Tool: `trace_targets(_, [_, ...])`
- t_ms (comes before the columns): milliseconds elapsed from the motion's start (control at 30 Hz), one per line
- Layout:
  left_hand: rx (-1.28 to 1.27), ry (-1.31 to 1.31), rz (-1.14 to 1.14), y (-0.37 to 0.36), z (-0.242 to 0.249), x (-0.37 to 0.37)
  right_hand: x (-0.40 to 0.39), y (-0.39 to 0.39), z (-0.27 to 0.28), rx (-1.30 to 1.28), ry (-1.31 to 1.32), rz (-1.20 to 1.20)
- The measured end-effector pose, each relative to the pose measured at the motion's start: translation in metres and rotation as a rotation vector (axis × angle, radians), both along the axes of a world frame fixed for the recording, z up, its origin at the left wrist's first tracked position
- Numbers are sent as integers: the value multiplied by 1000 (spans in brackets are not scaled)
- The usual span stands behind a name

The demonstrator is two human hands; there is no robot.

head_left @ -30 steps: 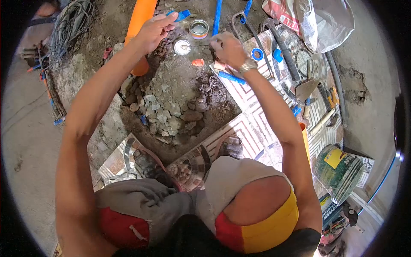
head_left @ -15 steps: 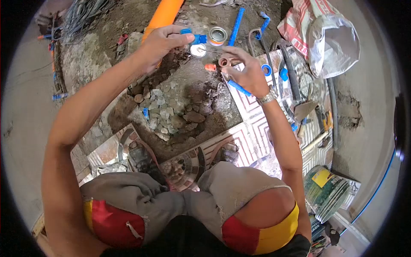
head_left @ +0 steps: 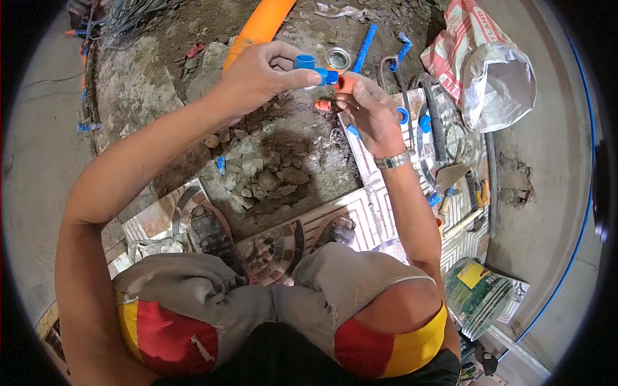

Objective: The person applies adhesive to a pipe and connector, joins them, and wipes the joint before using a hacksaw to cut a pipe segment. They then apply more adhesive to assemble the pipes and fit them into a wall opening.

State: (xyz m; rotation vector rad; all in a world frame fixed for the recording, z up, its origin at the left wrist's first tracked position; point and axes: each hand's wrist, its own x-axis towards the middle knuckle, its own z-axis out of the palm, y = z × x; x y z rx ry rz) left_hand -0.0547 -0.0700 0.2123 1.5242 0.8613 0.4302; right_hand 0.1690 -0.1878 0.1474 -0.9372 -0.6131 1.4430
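Observation:
Pinched between the thumb and fingers of my left hand (head_left: 265, 76) is a blue pipe fitting (head_left: 305, 62), with one outlet pointing up and another toward the right. My right hand (head_left: 376, 119), a metal watch on its wrist, grips an orange pipe fitting (head_left: 348, 82). The orange fitting's open end is right at the blue fitting's right-hand outlet. Just beyond the two pieces stands an open metal can (head_left: 338, 58). A smaller orange fitting (head_left: 322, 105) lies on the ground below them.
A thick orange pipe (head_left: 261, 29) and a blue pipe (head_left: 365, 47) lie ahead. Rubble (head_left: 264, 170) fills the dug ground before my feet. At right are patterned tiles with tools, a white sack (head_left: 499, 90) and a green bucket (head_left: 477, 297).
My right hand held a thin stick near a white round lid; now it grips the orange fitting. My left hand has shifted right with the blue fitting, bringing the pieces together.

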Motion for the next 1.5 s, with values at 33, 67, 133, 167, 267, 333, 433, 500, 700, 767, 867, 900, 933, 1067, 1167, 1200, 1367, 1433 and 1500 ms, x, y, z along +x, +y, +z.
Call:
trace_targets(33, [1,1,1,0,-1,0,-4,0,3,-24,-46,-62])
trace_targets(67, [18,0,1,1,-3,1,-4,1,3,-23,-47,-63])
trace_targets(133, [36,-1,-6,1,-6,2,-4,0,4,25,-282,-119])
trace_targets(167, [44,-1,-4,2,-8,2,-4,-1,5,24,-281,-124])
trace_targets(267, [88,9,-21,1,-10,1,-4,-5,17,8,-420,-152])
trace_targets(333, [126,22,-36,-1,-5,-1,-5,-8,21,-10,-482,-153])
trace_targets(433, [119,50,-43,-2,-2,-4,-11,-9,24,52,-544,-196])
trace_targets(500, [130,34,-45,-5,-1,-4,-9,-12,27,47,-622,-181])
trace_targets(700, [-53,15,-19,-22,7,-13,-13,-23,48,-15,-762,-70])
trace_targets(767, [-98,32,-16,-28,10,-19,-18,-27,53,5,-768,-74])
trace_targets(867, [-125,53,-17,-38,18,-33,-27,-39,76,-12,-828,-37])
trace_targets(900, [-118,61,-20,-44,21,-42,-31,-46,81,14,-846,62])
trace_targets(933, [-134,64,-6,-52,27,-51,-34,-53,88,39,-864,168])
trace_targets(1067, [-275,217,-165,-81,55,-87,-57,-70,106,244,-910,355])
trace_targets(1167, [-321,29,-238,-101,44,-97,-71,-73,107,417,-1069,514])
trace_targets(1200, [-343,17,-228,-103,36,-99,-76,-73,106,523,-1179,556])
trace_targets(1367, [-411,-150,-261,-119,12,-107,-99,-76,113,528,-1179,594])
trace_targets(1433, [-424,-115,-296,-120,15,-112,-106,-76,114,552,-1194,617])
trace_targets(1500, [-482,-121,-295,-122,22,-116,-111,-77,111,563,-1206,634])
